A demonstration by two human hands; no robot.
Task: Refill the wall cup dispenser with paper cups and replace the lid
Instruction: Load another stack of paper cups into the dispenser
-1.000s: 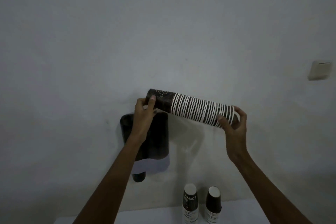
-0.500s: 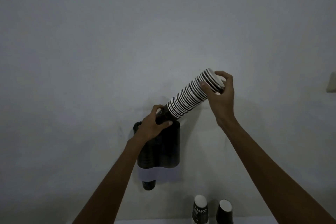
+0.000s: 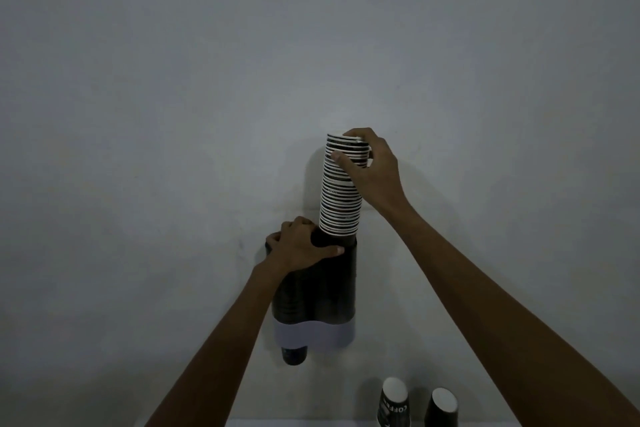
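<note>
A dark two-tube cup dispenser [image 3: 332, 288] with a pale band at its bottom hangs on the wall. A stack of black paper cups with white rims [image 3: 341, 198] stands upright, its lower end inside the open top of the right tube. My right hand [image 3: 370, 170] grips the stack near its top. My left hand [image 3: 301, 248] holds the stack's lowest cup at the dispenser's top edge. One cup [image 3: 294, 355] pokes out below the left tube. No lid is in view.
Two black paper cups stand upside down on a white surface at the bottom right, one lettered [image 3: 394, 402], one plain [image 3: 441, 407]. The bare grey wall [image 3: 207, 114] fills the remaining view.
The stack swung from lying sideways, through a slant, to upright over the right tube, and its lower end went into the opening. My right hand rose with its top end.
</note>
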